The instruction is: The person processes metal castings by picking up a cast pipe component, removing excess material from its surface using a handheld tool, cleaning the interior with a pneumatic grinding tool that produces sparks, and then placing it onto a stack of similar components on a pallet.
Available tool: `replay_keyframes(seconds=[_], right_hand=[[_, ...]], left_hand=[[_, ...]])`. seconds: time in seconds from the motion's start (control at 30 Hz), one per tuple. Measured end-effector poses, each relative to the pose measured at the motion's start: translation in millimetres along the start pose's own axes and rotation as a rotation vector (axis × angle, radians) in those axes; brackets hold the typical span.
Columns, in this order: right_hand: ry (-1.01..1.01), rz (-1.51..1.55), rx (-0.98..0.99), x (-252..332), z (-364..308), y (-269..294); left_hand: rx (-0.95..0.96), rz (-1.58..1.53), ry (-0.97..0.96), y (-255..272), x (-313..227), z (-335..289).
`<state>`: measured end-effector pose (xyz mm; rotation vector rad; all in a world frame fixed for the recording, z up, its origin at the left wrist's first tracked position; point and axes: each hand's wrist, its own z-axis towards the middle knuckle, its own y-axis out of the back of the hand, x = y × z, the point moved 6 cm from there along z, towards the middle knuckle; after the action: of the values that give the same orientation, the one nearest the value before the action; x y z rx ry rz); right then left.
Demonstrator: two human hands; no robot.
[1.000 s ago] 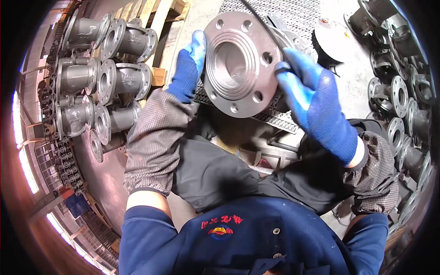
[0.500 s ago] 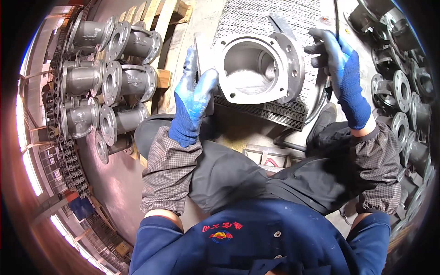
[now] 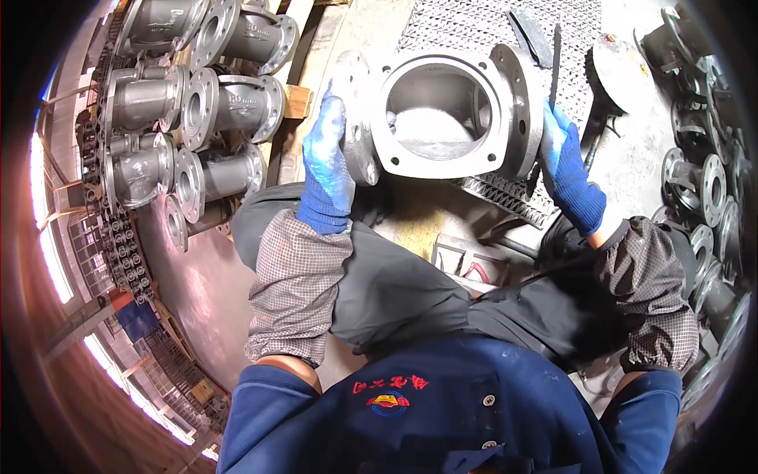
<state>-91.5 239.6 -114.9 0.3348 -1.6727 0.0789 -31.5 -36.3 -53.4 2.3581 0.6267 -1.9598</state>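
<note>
A grey cast valve body with a wide round opening and a flange at each side sits in front of me on the metal mesh. My left hand, in a blue coated glove, lies along the outer face of the left flange, fingers pointing away from me. On the other side my right hand, gloved alike, grips at the right flange, its fingertips partly hidden behind it. A narrow dark strip stands close to the right fingers. Beyond the right flange lies a flat dark metal piece.
Several grey flanged castings are stacked on a wooden pallet at left. More castings stand at right. A pale flat-faced object with a dark side stands beyond my right hand. A tray-like box lies between my legs.
My right hand has come in from the air to the right flange. My left hand now lies against the left flange. The valve body has turned, showing more of its left flange.
</note>
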Motion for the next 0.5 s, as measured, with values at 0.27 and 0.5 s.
replay_keyframes(seconds=[0.27, 0.5], right_hand=[[0.295, -0.500, 0.024, 13, 12, -6], [0.278, -0.473, -0.027, 23, 25, -12]], left_hand=[[-0.049, -0.176, 0.086, 8, 13, 0], [-0.104, -0.167, 0.107, 11, 11, -5]])
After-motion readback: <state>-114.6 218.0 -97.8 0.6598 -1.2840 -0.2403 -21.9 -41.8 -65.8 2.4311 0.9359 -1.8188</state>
